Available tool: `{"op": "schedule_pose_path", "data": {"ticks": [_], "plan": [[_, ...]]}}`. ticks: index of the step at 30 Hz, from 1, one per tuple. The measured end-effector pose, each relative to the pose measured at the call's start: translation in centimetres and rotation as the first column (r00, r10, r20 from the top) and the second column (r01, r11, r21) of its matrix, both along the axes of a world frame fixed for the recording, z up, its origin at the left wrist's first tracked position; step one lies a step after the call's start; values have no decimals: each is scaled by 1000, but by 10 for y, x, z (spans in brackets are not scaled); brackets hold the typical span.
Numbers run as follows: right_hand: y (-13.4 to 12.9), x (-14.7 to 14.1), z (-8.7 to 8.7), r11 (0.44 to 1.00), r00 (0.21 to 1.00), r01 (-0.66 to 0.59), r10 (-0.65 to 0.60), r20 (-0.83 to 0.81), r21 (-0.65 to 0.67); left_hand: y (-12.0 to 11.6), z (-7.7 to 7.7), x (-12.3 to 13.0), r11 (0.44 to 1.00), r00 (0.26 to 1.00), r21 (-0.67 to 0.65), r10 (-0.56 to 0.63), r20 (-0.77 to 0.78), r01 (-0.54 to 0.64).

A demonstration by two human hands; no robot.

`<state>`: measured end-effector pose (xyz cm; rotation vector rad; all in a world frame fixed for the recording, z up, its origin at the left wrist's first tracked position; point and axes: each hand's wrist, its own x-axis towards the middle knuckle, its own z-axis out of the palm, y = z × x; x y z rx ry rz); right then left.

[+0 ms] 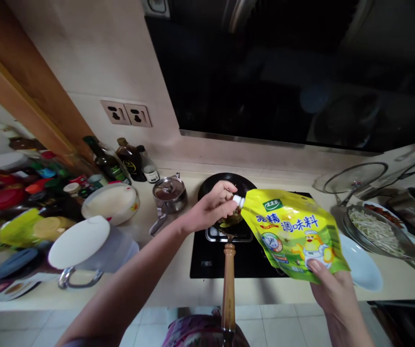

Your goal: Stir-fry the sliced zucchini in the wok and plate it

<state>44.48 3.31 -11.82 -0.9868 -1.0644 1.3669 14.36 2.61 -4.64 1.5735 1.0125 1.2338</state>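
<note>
A yellow-green seasoning pouch point(294, 231) is tilted over the stove, its spout end pointing left. My right hand point(332, 284) grips its lower right corner, thumb on the printed front. At the spout, my left hand point(218, 200) has its fingers closed around the white cap point(238, 200). Whether the cap is still joined to the spout, I cannot tell. Behind and below my left hand is a black wok point(225, 179), partly hidden, with some greenish food point(232, 220) in it. A wooden handle point(229, 284) extends from the wok toward me.
A lidded steel saucepan point(170, 193), a white bowl point(110, 205), a white pot point(95, 250) and several bottles point(131, 159) crowd the left. On the right are a strainer of bean sprouts point(377, 229), a pale plate point(361, 262) and a glass lid point(355, 176). A dark hood point(265, 86) hangs above.
</note>
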Motion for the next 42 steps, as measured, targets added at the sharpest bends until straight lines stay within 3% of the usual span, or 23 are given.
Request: {"op": "schedule_pose_path", "data": {"ticks": [2, 5, 8, 11, 15, 19, 24, 30, 34, 42], "plan": [[1, -5, 3, 1000, 1000, -7, 7, -13, -7, -1, -2, -4, 998, 999, 58, -28, -28, 29], [1, -10, 3, 1000, 1000, -11, 10, -10, -22, 3, -6, 0, 998, 994, 37, 54, -97, -50], [-1, -11, -1, 999, 1000, -22, 21, -13, -39, 11, -10, 9, 983, 968, -36, 170, -184, -180], [1, -6, -6, 1000, 999, 14, -13, 48, -21, 18, -16, 7, 924, 920, -149, 311, -239, -351], [8, 2, -10, 988, 956, 145, -154, 251, 56, 11, -29, -10, 845, 872, -227, 486, -51, -484], [15, 1, -10, 973, 908, 202, -229, 352, 110, -25, -49, -17, 831, 840, -314, 521, 150, -459], [23, -4, -9, 967, 874, 242, -253, 414, 81, -75, -78, -12, 775, 773, -431, 591, 233, -463], [32, -4, -10, 964, 844, 248, -266, 466, 101, -105, -111, -14, 712, 693, -512, 666, 277, -480], [35, -8, -9, 968, 825, 226, -247, 509, 105, -111, -118, -12, 711, 694, -514, 666, 271, -481], [41, -7, -15, 974, 811, 197, -226, 539, 112, -113, -114, -8, 709, 692, -504, 671, 267, -493]]}}
